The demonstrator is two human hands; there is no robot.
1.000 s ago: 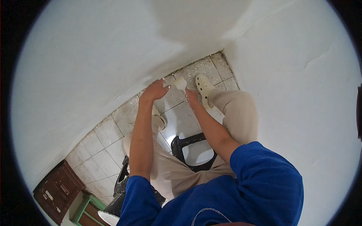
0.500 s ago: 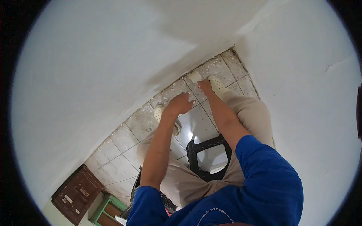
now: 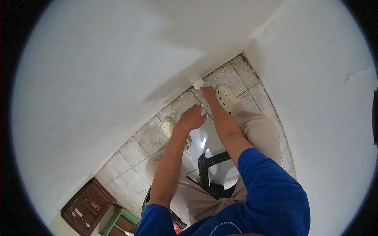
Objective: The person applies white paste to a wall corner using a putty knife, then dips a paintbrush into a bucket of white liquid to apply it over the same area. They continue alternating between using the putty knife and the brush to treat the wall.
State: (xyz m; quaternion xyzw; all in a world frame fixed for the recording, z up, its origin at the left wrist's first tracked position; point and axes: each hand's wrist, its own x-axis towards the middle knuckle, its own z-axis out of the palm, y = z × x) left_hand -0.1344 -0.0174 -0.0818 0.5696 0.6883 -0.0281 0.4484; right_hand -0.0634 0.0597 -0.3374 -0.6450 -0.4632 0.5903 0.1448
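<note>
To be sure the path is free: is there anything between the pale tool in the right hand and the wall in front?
Nothing visible. The right hand holds the pale tool by the wall; whether they touch is unclear. The left hand is not between them.

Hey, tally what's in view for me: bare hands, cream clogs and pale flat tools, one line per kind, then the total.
Bare hands: 2 (left hand, right hand)
Cream clogs: 2 (left clog, right clog)
Pale flat tool: 1, in the right hand
Total: 5
</note>
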